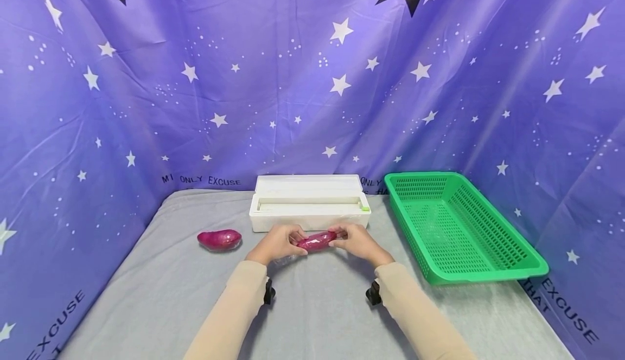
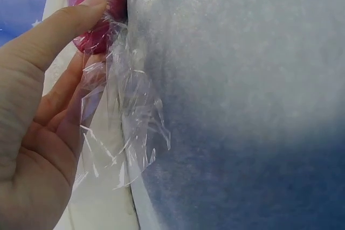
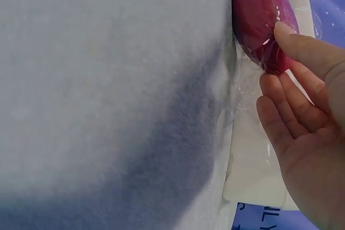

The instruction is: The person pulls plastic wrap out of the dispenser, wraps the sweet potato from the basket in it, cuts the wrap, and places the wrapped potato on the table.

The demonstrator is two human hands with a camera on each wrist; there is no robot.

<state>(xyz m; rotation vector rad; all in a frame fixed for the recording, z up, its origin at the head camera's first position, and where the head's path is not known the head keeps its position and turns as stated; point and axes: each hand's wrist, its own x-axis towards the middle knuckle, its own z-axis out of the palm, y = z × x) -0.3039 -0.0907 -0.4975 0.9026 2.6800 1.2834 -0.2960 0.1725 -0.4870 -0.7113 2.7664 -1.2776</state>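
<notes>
A purplish-red sweet potato [image 1: 316, 241] is held between both hands near the middle of the table, just in front of a white box. My left hand [image 1: 280, 242] pinches one end between thumb and fingers. At the other end, the right hand [image 1: 357, 240] grips with its thumb on the near side and fingers behind. Clear plastic film [image 2: 141, 117] covers the sweet potato, and a loose, crumpled tail of it hangs by the left palm in the left wrist view. Tight, shiny film shows over the right end in the right wrist view.
The long white box [image 1: 310, 223] stands at the back with its lid raised. A second sweet potato [image 1: 219, 239], glossy with film, lies to the left. On the right sits a green perforated basket [image 1: 420, 249]. A purple starred curtain [image 1: 293, 78] surrounds the grey-covered table [image 1: 312, 316].
</notes>
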